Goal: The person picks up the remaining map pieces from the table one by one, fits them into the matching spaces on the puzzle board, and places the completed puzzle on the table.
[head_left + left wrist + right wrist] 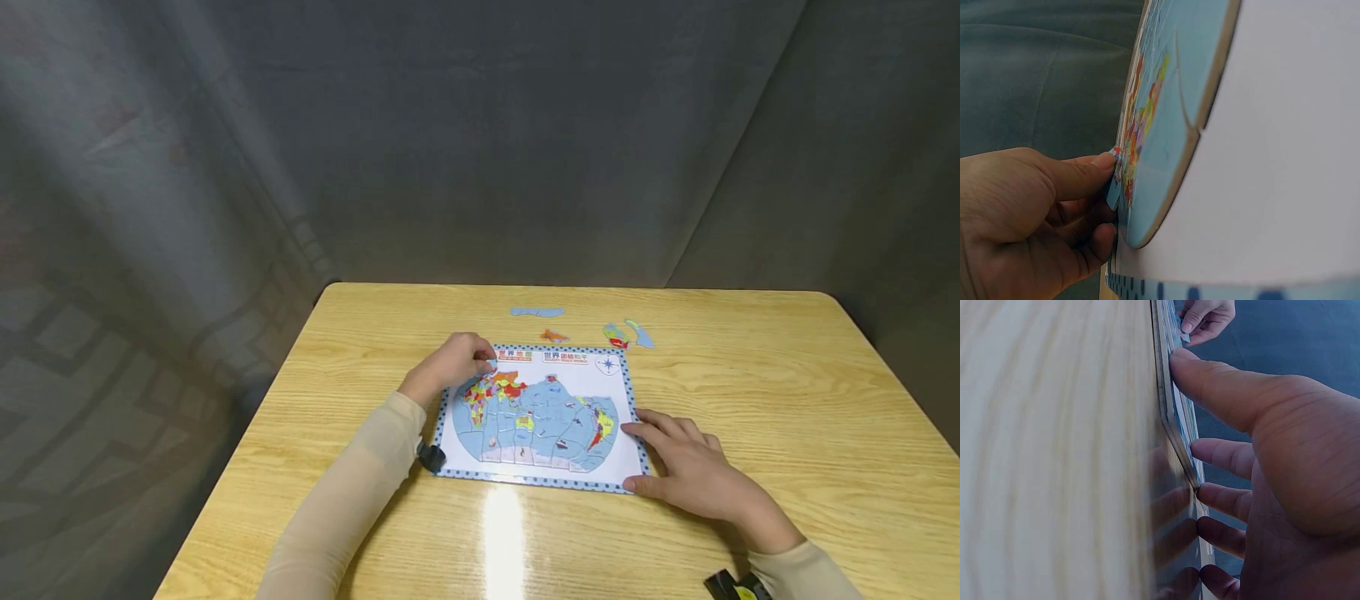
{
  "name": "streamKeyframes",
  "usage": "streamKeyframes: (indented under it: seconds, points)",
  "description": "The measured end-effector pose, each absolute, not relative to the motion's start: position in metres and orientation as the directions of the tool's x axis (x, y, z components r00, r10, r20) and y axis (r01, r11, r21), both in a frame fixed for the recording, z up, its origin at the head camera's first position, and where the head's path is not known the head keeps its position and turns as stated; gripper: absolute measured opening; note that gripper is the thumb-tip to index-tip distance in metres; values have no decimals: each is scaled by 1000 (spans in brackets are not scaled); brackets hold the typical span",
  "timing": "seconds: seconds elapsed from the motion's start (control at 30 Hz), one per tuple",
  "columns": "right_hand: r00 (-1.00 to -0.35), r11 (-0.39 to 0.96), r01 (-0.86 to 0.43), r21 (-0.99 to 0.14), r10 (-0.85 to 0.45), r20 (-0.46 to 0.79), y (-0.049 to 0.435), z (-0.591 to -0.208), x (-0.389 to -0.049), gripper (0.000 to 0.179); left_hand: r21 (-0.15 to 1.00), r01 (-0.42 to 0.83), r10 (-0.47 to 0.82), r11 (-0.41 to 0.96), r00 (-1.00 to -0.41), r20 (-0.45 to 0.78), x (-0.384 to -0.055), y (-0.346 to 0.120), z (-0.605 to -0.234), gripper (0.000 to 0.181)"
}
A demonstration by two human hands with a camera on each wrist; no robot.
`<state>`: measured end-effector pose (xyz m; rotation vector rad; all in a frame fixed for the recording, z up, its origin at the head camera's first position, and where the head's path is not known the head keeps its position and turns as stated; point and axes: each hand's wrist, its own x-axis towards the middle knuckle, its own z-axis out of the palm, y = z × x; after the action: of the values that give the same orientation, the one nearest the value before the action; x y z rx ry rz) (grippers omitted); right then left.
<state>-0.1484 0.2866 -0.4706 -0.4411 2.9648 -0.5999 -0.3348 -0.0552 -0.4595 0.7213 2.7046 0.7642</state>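
While my spread right hand [684, 473] touches the blue-bordered white map board [536, 481], my left hand [452, 363] just pinches a thin light-blue piece [1114, 191] near the board's far-left corner.

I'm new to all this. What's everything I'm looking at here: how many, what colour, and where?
Puzzle board: 1, white with a blue dotted border, on the table
Joined map pieces: many, too fine to count, mostly light blue with colourful patches, on the board
Loose pieces: at least 4, blue, orange, green-and-red, blue-and-green, on the table beyond the board
Held piece: 1, mostly blue, in the left hand
Table: 1, light wood, under the board
Curtain: count unclear, dark grey, behind the table
Wrist devices: 2, black, one at each wrist
Sleeves: 2, beige, on the arms
Left hand: 1, bare, near the board's far left corner
Right hand: 1, bare, at the board's right edge
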Motion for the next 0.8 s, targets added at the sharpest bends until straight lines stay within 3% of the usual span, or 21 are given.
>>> streamKeyframes:
  seconds: [0.8]
  points:
    - [-954,877,-260,-404,-298,-33,287,-471,-149,79,504,387,497,772,-862,-100,-329,-50,-462,4]
